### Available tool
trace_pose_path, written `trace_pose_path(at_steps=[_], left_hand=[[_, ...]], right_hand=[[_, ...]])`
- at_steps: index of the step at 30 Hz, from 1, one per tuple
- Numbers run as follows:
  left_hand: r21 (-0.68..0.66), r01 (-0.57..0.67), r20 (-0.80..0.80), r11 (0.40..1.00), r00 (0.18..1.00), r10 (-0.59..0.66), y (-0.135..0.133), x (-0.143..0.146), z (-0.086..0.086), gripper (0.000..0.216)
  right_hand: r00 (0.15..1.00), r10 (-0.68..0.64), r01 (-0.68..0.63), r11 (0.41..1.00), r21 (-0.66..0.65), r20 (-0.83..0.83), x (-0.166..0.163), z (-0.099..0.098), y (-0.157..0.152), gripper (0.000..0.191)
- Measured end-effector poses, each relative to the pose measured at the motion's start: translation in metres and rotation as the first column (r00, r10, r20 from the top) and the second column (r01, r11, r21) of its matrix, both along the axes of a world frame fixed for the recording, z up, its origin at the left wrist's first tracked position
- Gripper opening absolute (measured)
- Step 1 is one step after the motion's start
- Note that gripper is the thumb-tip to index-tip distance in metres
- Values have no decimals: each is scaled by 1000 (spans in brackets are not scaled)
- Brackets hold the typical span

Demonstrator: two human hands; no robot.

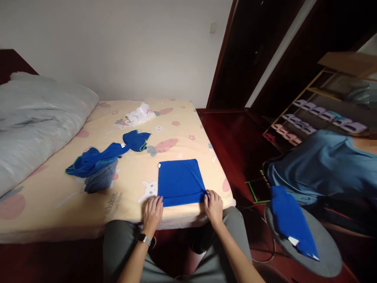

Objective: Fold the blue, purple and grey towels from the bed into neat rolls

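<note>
Cloth [180, 179] is pinched by left hand [153, 211], right hand [214, 207], both curled.

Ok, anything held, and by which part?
Flat blue cloth, at its near edge: left hand on left end, right hand on right end; pinched or pressed, unclear.

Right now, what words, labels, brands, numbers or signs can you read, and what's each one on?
"abbit", on the bedsheet, its start unclear; the smaller print below is too blurred.
White bag: red marks, too blurred to read.
Tag on the square blue cloth: too small to read.
Tags on the other blue cloths: also too small.
</note>
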State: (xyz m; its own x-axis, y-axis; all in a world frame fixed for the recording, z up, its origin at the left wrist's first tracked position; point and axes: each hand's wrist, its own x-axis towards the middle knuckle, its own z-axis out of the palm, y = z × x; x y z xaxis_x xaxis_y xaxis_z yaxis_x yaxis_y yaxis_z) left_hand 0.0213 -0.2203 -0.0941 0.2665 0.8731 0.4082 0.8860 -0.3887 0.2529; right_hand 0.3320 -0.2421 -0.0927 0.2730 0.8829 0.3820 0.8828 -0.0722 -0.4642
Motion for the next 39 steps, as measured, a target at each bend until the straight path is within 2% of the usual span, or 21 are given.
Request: trace_pose_path(at_steps=[2,4,5,7,11,16,21,30,34,36,39], left_hand=[[-3,159,-69,987,985,-159,-6,16,5,50],[-12,261,-159,965,953,-260,-12,34,5,58],[-14,282,-197,959,940,-279,-14,41,4,61],[-19,278,-247,960,929,-274,-15,52,-2,64],[-51,241,-264,969,933,-245,-12,50,-15,67],[-87,181,-238,980,951,-197,-4,29,-19,70],[-91,121,-226,988,964,-139,3,13,-17,72],[-53,101,-210,993,971,-110,1,-5,-25,74],[-19,108,-225,994,968,-110,-3,-5,-13,76],[-9,129,-228,992,965,-128,-4,8,-1,74],[-21,233,-247,972,941,-231,-3,39,11,68]], right_hand=[[981,192,-194,981,28,38,-23,4,-5,46],[914,391,-393,919,-3,112,-49,3,-8,50],[878,456,-457,889,-31,149,-61,1,-8,52],[840,503,-499,863,-74,203,-78,-6,-6,56],[835,482,-472,876,-104,267,-81,-23,-2,60],[867,398,-378,917,-126,300,-53,-37,-1,68],[888,336,-311,942,-127,314,-24,-41,0,73],[879,347,-323,938,-125,327,10,-45,1,72],[884,329,-312,944,-104,332,4,-31,-2,74],[886,327,-315,945,-92,329,-11,-22,-3,75],[844,419,-408,907,-107,336,-41,-16,-2,71]])
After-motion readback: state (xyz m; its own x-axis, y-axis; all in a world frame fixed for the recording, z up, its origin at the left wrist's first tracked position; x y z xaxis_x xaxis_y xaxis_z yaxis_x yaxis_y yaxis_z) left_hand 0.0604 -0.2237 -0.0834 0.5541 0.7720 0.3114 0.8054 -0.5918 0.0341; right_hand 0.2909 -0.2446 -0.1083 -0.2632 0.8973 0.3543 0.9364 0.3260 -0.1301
